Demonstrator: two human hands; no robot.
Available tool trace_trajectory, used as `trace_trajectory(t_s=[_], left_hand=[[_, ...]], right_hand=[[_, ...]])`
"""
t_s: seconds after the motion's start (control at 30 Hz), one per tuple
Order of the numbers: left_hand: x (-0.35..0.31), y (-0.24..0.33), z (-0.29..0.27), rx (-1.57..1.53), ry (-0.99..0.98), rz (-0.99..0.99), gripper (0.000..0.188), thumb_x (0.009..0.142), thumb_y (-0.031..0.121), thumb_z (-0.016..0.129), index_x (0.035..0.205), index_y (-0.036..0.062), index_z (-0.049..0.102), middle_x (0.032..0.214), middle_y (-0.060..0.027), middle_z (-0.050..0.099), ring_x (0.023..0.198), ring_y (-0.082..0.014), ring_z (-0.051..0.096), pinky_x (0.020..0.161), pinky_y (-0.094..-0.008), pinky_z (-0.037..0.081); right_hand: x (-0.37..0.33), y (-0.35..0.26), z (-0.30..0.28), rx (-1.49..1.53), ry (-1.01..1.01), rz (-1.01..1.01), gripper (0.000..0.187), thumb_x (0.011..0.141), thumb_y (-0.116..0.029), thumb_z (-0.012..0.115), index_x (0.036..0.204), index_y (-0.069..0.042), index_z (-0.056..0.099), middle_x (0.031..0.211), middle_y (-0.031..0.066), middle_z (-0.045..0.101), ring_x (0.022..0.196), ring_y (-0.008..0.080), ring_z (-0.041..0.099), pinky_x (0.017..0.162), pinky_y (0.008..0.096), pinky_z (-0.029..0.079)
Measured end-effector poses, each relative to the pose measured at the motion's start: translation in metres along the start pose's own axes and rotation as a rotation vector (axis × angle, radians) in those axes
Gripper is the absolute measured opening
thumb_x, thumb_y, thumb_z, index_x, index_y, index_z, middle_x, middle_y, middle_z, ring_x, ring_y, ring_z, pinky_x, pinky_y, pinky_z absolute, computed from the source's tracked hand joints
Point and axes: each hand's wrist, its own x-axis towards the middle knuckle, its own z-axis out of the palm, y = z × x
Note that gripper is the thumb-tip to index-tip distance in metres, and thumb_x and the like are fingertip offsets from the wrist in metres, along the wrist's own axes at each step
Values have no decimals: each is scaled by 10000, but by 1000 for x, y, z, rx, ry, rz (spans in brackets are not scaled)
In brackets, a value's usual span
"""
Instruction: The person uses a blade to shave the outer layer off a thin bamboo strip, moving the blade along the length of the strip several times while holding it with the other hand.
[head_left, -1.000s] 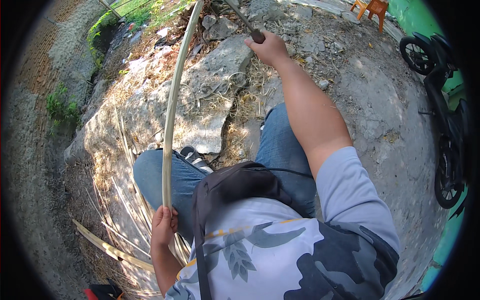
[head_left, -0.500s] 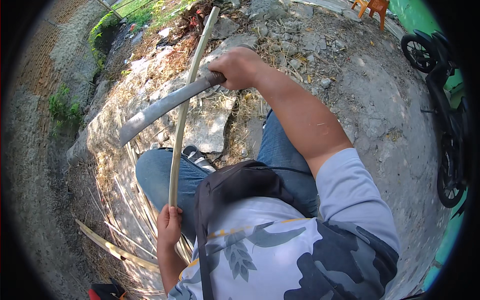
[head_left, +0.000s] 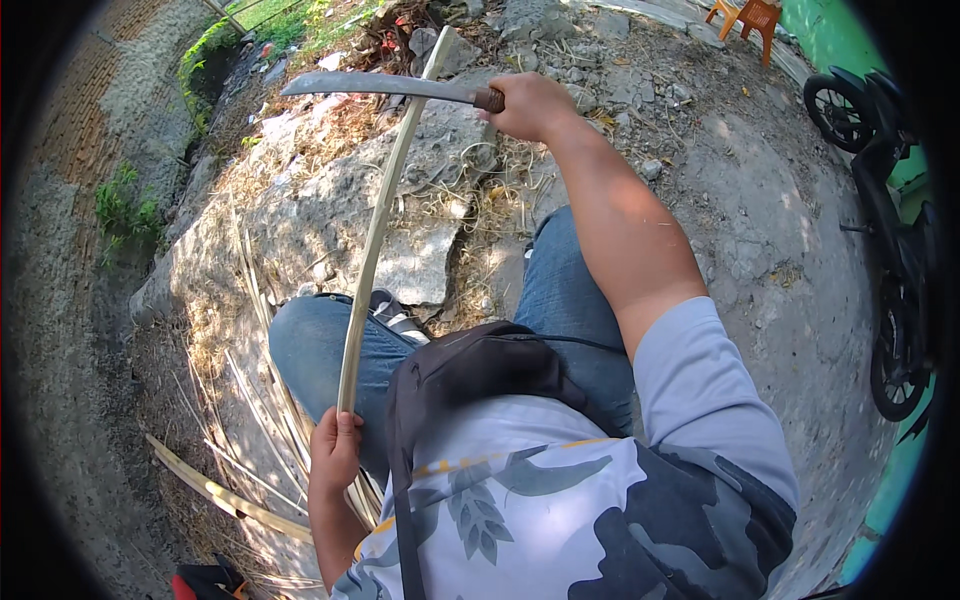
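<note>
My left hand (head_left: 335,452) grips the near end of a long pale bamboo strip (head_left: 378,225), which runs away from me over my knee toward the rubble ahead. My right hand (head_left: 528,104) is closed on the brown handle of a big curved knife (head_left: 385,87). The grey blade points left and lies across the strip near its far end; whether it touches the strip I cannot tell. I am seated, with my blue-jeaned legs (head_left: 320,345) under the strip.
Thin split bamboo strips (head_left: 250,400) and shavings lie on the ground to my left. A flat grey rock (head_left: 420,262) sits ahead. A black motorbike (head_left: 885,200) stands at the right, an orange stool (head_left: 748,15) at the top.
My right hand swung the knife down along the strip half a second ago and has now lifted it back up toward the far end. My left hand stayed put.
</note>
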Motion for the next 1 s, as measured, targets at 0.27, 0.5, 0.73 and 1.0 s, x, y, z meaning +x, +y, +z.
trace_trajectory(t_s=[0.27, 0.5, 0.73, 1.0], left_hand=[[-1, -4, -3, -99, -34, -24, 375, 1089, 375, 480, 949, 43, 585, 612, 61, 432, 524, -32, 371, 477, -219, 294], [-1, -1, 1, -41, 1, 17, 379, 1086, 360, 495, 928, 32, 604, 629, 51, 465, 550, -33, 393, 496, -220, 308], [-2, 6, 2, 140, 31, 78, 358, 1089, 314, 493, 921, 19, 608, 629, 49, 466, 577, -41, 393, 519, -235, 318], [-1, 7, 1, 50, 6, 11, 370, 1086, 343, 498, 928, 25, 604, 650, 48, 458, 587, -41, 388, 522, -232, 308]], right_hand=[[-7, -16, -8, 10, -122, -210, 297, 841, -433, 749, 969, -168, 708, 946, 103, 723, 948, 319, 699, 797, 486, 550], [-10, -21, -13, -51, -133, -287, 294, 816, -410, 770, 981, -171, 725, 926, 105, 723, 941, 318, 696, 797, 472, 549], [9, 23, 12, 87, -178, -44, 347, 813, -391, 755, 1100, -197, 727, 1070, 85, 726, 1055, 296, 680, 886, 448, 547], [-2, -7, 1, -57, -149, -102, 279, 798, -351, 758, 1019, -184, 730, 978, 99, 731, 976, 321, 695, 833, 476, 553]])
